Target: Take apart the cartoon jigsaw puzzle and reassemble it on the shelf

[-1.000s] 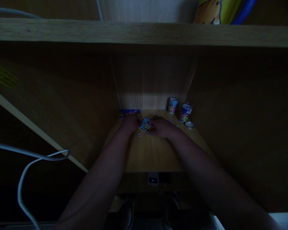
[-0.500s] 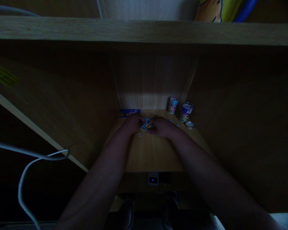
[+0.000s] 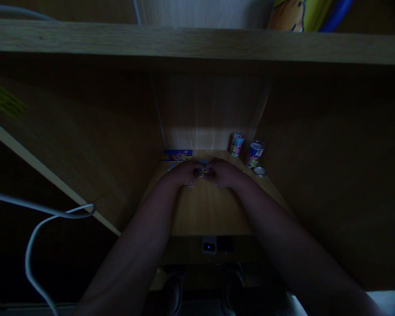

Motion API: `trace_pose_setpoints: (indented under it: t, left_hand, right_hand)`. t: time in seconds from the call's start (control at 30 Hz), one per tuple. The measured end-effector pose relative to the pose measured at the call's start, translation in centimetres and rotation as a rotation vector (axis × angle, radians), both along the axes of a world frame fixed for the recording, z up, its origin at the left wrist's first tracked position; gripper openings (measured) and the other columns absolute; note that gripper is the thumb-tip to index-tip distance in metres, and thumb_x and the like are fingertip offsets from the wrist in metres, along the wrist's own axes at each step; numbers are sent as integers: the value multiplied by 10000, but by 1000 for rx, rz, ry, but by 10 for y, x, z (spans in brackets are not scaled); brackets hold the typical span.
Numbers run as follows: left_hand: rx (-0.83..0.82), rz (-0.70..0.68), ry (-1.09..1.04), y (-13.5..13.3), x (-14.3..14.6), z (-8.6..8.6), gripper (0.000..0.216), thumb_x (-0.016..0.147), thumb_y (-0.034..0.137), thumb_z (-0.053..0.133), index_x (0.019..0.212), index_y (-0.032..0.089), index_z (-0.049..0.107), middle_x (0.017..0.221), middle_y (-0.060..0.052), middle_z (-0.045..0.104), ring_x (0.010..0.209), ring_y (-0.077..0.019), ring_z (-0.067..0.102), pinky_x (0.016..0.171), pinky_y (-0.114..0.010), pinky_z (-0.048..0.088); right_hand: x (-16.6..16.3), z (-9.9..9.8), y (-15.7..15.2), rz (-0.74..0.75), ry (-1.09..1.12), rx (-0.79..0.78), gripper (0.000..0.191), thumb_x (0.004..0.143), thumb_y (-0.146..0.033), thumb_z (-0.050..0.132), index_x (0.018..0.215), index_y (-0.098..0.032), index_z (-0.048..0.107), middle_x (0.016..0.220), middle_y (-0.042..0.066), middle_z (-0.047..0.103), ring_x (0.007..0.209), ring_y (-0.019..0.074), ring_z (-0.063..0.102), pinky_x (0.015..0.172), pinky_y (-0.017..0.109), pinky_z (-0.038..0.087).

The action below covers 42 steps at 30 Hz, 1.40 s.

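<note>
Where our left hand (image 3: 184, 172) and right hand (image 3: 224, 172) meet near the desk's (image 3: 210, 210) far edge, small colourful pieces (image 3: 204, 171) lie between them; we cannot tell which fingers grip. Two cans (image 3: 255, 153) stand at the far right corner.

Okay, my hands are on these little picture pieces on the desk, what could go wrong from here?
1. The light is very dim, so the pieces between the left hand and right hand are hard to see; one might be misfitted.
2. A loose piece lies by the left wrist; a forearm could sweep it off the desk.
3. A tin and a lid sit close to the right hand; a nudge may tip the tin.
</note>
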<state>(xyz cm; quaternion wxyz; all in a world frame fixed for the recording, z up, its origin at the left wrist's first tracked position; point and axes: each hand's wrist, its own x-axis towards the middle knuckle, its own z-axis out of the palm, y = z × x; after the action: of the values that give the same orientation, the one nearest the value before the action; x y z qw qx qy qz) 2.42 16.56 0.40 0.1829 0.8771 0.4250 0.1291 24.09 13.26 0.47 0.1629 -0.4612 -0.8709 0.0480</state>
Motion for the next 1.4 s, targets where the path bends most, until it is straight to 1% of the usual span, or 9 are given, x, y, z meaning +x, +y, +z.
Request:
trace_pose_setpoints:
  t: [0.17, 0.3, 0.37, 0.47, 0.57, 0.77, 1.07, 1.17, 1.4]
  left_hand:
    - [18, -23, -19, 4, -1, -5, 374, 954, 212, 633, 1290, 281, 782, 1392, -42, 751, 1265, -251, 691, 1119, -322, 489]
    - [43, -35, -39, 8, -3, -10, 358, 955, 286, 682, 1300, 253, 772, 1376, -69, 755, 1221, -255, 711, 1081, -319, 509]
    - [60, -39, -48, 10, -3, -12, 330, 942, 303, 705, 1255, 236, 789, 1302, -78, 784, 1172, -267, 725, 1044, -330, 524]
    - [81, -52, -60, 13, -4, -14, 274, 930, 319, 718, 1168, 226, 815, 1167, -70, 816, 1071, -271, 742, 972, -334, 540]
    - [102, -60, -69, 16, -4, -16, 236, 928, 305, 714, 1119, 219, 824, 1094, -65, 822, 992, -260, 744, 918, -329, 540]
    - [116, -102, -85, 18, -6, -17, 196, 939, 256, 705, 1090, 229, 827, 1083, -48, 824, 970, -231, 741, 898, -311, 530]
    - [153, -88, -79, 23, -7, -18, 147, 912, 199, 729, 1017, 223, 831, 1020, -48, 828, 908, -225, 739, 881, -323, 524]
    - [160, -89, -87, 22, -6, -17, 141, 920, 191, 716, 992, 225, 832, 1009, -48, 827, 911, -227, 740, 885, -329, 528]
    - [157, -95, -98, 19, -5, -16, 178, 932, 201, 691, 1018, 224, 846, 1028, -61, 830, 915, -244, 746, 883, -342, 541]
  right_hand:
    - [0, 5, -3, -27, -24, -29, 170, 985, -273, 717, 1079, -162, 806, 1115, 127, 800, 1018, 238, 738, 896, 298, 520]
    - [1, 10, -6, -71, -12, -61, 166, 997, -219, 681, 1090, -175, 811, 1090, 99, 818, 973, 213, 752, 855, 271, 508]
    - [1, 11, -7, -74, -5, -80, 176, 1011, -275, 696, 1093, -170, 810, 1062, 95, 823, 940, 201, 751, 829, 262, 500]
    - [0, 12, -6, -62, -16, -77, 293, 1022, -435, 707, 1060, -163, 810, 1024, 103, 823, 924, 206, 746, 808, 265, 486]
    - [-2, 13, -5, -76, -46, -70, 334, 1022, -480, 702, 1058, -167, 812, 1005, 104, 822, 906, 211, 745, 780, 272, 472]
    - [-1, 10, 0, -131, -95, -61, 206, 1007, -330, 718, 1099, -178, 823, 1067, 104, 827, 965, 232, 755, 812, 278, 477]
    - [-2, 7, 2, -62, -82, -72, 209, 1017, -218, 665, 1142, -194, 830, 1131, 85, 834, 1038, 227, 760, 877, 269, 494]
    - [-3, 8, 1, -57, -90, -50, 223, 1022, -254, 674, 1180, -189, 817, 1154, 97, 829, 1060, 236, 756, 884, 273, 495]
    - [-9, 15, -5, -110, -131, -69, 239, 1042, -335, 662, 1151, -199, 825, 1145, 100, 830, 1048, 240, 762, 881, 268, 502]
